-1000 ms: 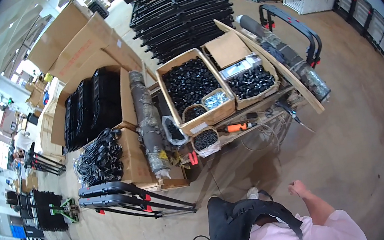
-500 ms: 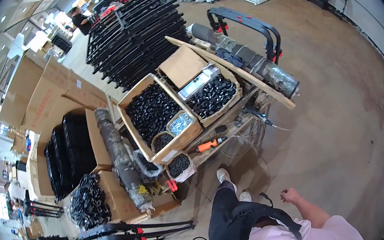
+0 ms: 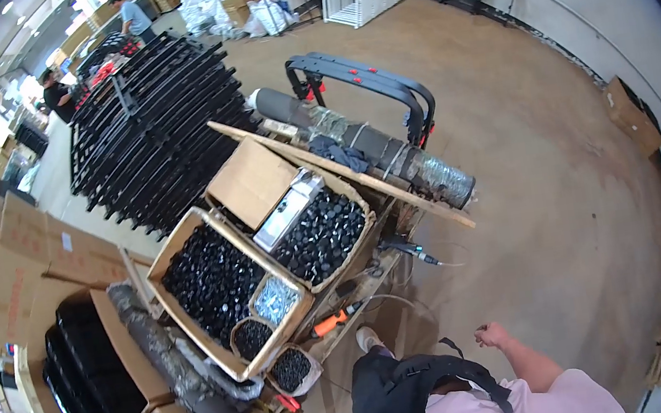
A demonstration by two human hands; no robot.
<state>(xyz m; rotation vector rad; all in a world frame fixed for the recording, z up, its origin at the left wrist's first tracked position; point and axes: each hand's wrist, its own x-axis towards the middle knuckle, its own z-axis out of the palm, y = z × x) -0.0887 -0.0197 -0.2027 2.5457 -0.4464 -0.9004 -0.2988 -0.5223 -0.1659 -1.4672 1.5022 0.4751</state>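
My right hand hangs over the bare floor beside my body, fingers loosely curled and slightly apart, with nothing visible in it. It touches nothing. My left hand is out of view. To the left of my right hand stands a bench carrying a large carton of black plastic parts. A smaller carton of black caps adjoins it. Small boxes hold silvery hardware and dark small parts. On the bench's near edge lie an orange-bodied power tool and a dark power screwdriver with a cable.
Wrapped rolls and a wooden plank lie along the bench's right side. Behind them stand a curved black frame and a tall stack of black frames. Open cartons are at left. Two people work far off.
My view has swung to the right, so the bench and stacks sit farther left and the right wall shows more. My right hand stays lowered at my side.
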